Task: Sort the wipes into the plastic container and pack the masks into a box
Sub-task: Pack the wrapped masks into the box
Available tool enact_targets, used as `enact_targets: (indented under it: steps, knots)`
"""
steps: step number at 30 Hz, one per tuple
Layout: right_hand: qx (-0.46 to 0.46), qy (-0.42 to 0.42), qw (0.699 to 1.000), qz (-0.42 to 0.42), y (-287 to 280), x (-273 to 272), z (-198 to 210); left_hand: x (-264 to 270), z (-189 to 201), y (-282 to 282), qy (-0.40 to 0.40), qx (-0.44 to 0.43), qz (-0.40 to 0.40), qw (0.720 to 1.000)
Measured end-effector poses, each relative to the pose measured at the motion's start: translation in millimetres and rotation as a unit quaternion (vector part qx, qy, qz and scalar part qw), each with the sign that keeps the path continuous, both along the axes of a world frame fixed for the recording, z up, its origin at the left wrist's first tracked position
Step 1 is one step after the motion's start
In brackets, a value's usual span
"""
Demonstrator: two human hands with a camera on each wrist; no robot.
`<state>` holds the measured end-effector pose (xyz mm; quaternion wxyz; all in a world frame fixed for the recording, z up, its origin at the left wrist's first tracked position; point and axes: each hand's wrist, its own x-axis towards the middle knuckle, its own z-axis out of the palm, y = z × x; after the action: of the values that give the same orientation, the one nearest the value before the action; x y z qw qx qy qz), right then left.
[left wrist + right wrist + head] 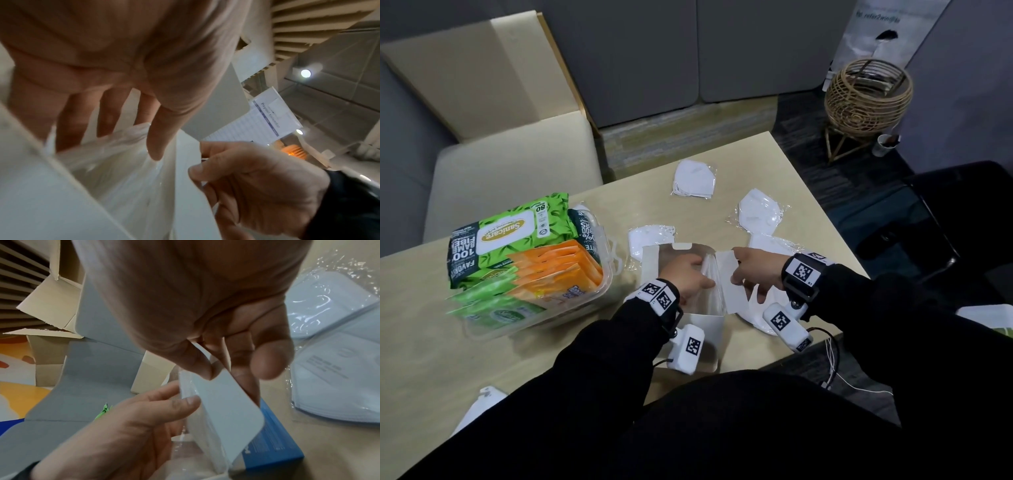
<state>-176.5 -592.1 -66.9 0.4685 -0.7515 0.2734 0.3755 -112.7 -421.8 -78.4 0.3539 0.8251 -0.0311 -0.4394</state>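
Note:
A white mask box [705, 329] stands open at the table's near middle. My left hand [702, 274] reaches into it and holds a stack of plastic-wrapped masks [115, 170] between thumb and straight fingers [107, 116]. My right hand [738, 270] pinches the box's right side flap [224, 410] outward between thumb and forefinger. Loose wrapped masks [693, 180] [760, 210] [650, 240] lie beyond the box, and another [753, 318] lies under my right wrist. At the left, the clear plastic container [599, 291] holds a big green wipes pack [510, 233] and orange packs [561, 270].
A cream chair [510, 164] stands beyond the table's far left. A wicker basket [866, 92] and a black chair [945, 212] are on the floor to the right of the table's edge. A white item [482, 401] lies at the near left.

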Motion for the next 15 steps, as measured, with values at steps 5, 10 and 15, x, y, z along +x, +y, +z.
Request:
enact_targets:
  steps: [5, 10, 15]
  knots:
    - [0.026, -0.023, 0.999, -0.017, 5, -3, 8, -8, 0, 3, 0.094, -0.016, 0.06, 0.994]
    - [0.029, -0.052, 0.997, -0.047, 3, -3, 4, -7, -14, 4, 0.045, 0.001, 0.028, 0.999]
    - [0.044, -0.087, 0.991, -0.096, -3, -2, 0, -2, -5, 12, -0.027, 0.023, 0.006, 0.999]
